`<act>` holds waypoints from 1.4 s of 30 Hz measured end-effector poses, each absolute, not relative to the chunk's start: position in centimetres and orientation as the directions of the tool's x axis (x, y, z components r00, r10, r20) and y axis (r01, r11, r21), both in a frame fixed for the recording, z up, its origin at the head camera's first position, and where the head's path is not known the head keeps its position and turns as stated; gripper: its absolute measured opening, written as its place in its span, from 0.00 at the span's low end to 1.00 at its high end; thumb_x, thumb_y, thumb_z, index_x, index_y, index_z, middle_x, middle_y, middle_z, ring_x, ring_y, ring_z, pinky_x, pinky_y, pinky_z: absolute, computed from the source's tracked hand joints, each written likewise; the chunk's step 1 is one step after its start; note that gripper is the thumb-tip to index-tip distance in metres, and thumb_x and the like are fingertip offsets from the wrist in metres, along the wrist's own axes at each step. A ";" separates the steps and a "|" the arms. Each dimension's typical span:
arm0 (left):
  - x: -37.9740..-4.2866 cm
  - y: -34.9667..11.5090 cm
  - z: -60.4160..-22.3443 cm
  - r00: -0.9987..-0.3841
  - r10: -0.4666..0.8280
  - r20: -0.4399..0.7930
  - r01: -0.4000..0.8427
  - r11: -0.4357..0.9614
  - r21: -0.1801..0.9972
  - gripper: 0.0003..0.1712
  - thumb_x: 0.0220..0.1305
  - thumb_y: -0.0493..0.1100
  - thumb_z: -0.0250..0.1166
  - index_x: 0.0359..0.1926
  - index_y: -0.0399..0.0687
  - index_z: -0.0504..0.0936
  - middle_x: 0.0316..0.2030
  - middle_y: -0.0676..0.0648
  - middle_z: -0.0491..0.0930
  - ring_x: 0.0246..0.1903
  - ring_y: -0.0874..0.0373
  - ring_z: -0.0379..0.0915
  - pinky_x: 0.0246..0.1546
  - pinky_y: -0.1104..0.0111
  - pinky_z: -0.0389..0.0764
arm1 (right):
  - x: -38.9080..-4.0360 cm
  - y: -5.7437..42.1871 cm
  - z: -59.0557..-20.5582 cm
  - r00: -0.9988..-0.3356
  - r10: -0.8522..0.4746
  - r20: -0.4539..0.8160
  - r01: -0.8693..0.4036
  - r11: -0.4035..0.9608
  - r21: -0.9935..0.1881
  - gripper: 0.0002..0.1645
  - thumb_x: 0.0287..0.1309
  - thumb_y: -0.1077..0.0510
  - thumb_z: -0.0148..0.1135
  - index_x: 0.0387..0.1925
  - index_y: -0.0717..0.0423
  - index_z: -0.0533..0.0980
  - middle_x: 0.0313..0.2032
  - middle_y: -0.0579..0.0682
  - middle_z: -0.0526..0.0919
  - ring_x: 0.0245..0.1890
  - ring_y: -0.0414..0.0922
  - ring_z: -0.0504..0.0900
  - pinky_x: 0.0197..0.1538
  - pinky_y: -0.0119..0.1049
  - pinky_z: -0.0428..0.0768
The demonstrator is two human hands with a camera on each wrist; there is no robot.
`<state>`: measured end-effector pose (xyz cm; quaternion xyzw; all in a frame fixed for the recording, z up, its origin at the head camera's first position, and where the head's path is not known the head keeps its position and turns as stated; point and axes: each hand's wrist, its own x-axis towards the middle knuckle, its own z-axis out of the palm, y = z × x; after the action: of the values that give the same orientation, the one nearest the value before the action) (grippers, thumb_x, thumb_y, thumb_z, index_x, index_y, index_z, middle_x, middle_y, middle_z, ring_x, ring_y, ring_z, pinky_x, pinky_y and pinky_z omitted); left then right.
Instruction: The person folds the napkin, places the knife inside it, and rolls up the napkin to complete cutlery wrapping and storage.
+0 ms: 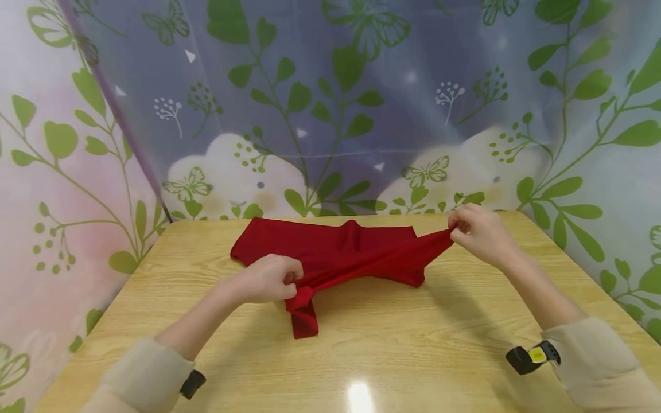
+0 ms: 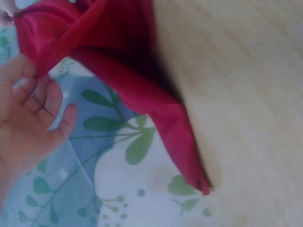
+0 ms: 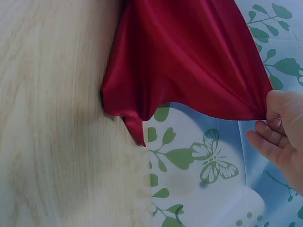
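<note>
A piece of red, slightly shiny cloth (image 1: 320, 246) lies partly on the wooden table, its near edge lifted and pulled taut between both hands. My left hand (image 1: 268, 278) pinches that edge at the left, where a short end of cloth hangs down below the fingers. Farther right and a little higher, my right hand (image 1: 480, 234) pinches a corner between thumb and fingers. The left wrist view shows the left hand (image 2: 33, 109) gripping the cloth (image 2: 123, 85) with thumb and forefinger. Folds fan out from the pinch of the right hand (image 3: 284, 132) in the right wrist view.
The light wooden table (image 1: 392, 355) carries the far part of the cloth. Behind it and at both sides hang printed curtains (image 1: 320, 115) with leaves and butterflies. A black strap (image 1: 532, 357) with a yellow label sits at the right sleeve, another black piece (image 1: 193, 384) at the left.
</note>
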<state>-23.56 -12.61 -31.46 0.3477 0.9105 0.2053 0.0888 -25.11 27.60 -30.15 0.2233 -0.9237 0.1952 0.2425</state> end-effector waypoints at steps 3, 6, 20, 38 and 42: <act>-23.5 -13.0 -31.8 -0.746 0.665 0.027 0.606 0.662 0.440 0.06 0.53 0.31 0.57 0.31 0.45 0.74 0.19 0.56 0.68 0.21 0.63 0.62 0.25 0.71 0.67 | -24.9 27.8 -30.4 -0.777 -0.344 0.527 -0.520 0.822 -0.231 0.07 0.44 0.72 0.57 0.25 0.59 0.75 0.27 0.49 0.75 0.26 0.44 0.74 0.32 0.41 0.73; -23.3 -13.4 -31.4 -0.742 0.668 0.054 0.624 0.659 0.421 0.08 0.54 0.29 0.56 0.34 0.44 0.75 0.20 0.55 0.70 0.21 0.63 0.63 0.27 0.71 0.69 | -24.7 28.1 -30.8 -0.739 -0.437 0.513 -0.587 0.791 -0.173 0.10 0.41 0.72 0.58 0.24 0.55 0.75 0.26 0.45 0.75 0.25 0.41 0.74 0.30 0.37 0.74; -22.4 -14.7 -29.6 -0.730 0.661 -0.174 0.617 0.747 0.248 0.14 0.54 0.27 0.55 0.22 0.49 0.78 0.19 0.56 0.70 0.22 0.63 0.63 0.24 0.73 0.68 | -22.3 23.8 -34.9 -0.683 -0.728 0.065 -0.712 0.642 -0.285 0.15 0.40 0.74 0.55 0.21 0.49 0.73 0.24 0.38 0.68 0.24 0.34 0.66 0.27 0.29 0.69; -23.1 -15.2 -37.0 -0.716 0.696 -0.053 0.697 0.709 -0.109 0.17 0.47 0.30 0.59 0.13 0.54 0.66 0.14 0.56 0.66 0.18 0.60 0.65 0.24 0.65 0.66 | -22.3 20.9 -37.9 -0.666 -0.733 -0.139 -0.733 0.678 -0.061 0.28 0.43 0.54 0.70 0.49 0.54 0.77 0.45 0.51 0.73 0.43 0.50 0.75 0.43 0.42 0.75; -23.7 -14.1 -37.7 -0.704 0.709 -0.039 0.708 0.699 -0.101 0.19 0.48 0.30 0.59 0.12 0.54 0.65 0.12 0.57 0.63 0.16 0.62 0.60 0.22 0.66 0.63 | -22.8 21.9 -37.7 -0.693 -0.705 -0.149 -0.705 0.707 -0.064 0.27 0.43 0.56 0.70 0.49 0.56 0.77 0.44 0.52 0.73 0.40 0.50 0.76 0.42 0.42 0.76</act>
<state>-23.73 -14.06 -37.70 0.3844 0.9216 -0.0541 -0.0012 -22.80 21.87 -37.71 0.3830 -0.9202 0.0008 -0.0815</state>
